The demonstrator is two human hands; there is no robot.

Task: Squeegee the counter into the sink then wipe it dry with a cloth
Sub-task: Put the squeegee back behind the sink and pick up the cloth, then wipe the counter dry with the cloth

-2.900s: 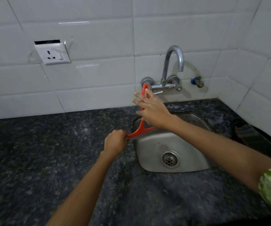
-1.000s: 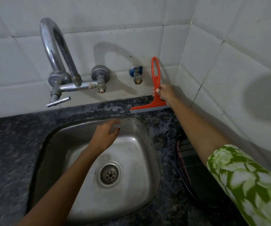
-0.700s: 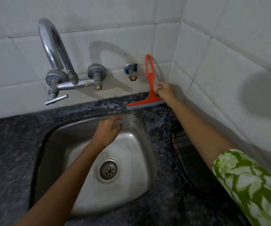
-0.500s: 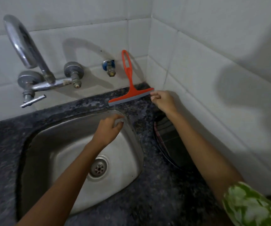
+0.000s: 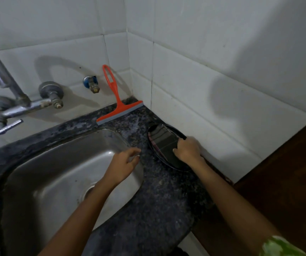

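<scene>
The orange squeegee (image 5: 118, 108) stands on its blade at the back corner of the dark speckled counter (image 5: 157, 200), handle leaning on the tiled wall, with no hand on it. My left hand (image 5: 124, 163) hovers over the right rim of the steel sink (image 5: 56, 172), fingers loosely apart and holding nothing. My right hand (image 5: 187, 150) lies on a round black dish (image 5: 167, 126) by the right wall. Its fingers curl over a dark folded thing (image 5: 164, 141) with a pink striped edge. Whether they grip it is unclear.
A chrome tap (image 5: 19, 106) and a small wall valve (image 5: 91, 84) stick out of the back tiles above the sink. A brown wooden panel (image 5: 286, 182) ends the counter on the right. White tiled walls meet in the corner behind the squeegee.
My right hand let go of the squeegee, leaving it against the back wall, and came back down onto the black dish. My left hand shifted slightly right over the sink rim.
</scene>
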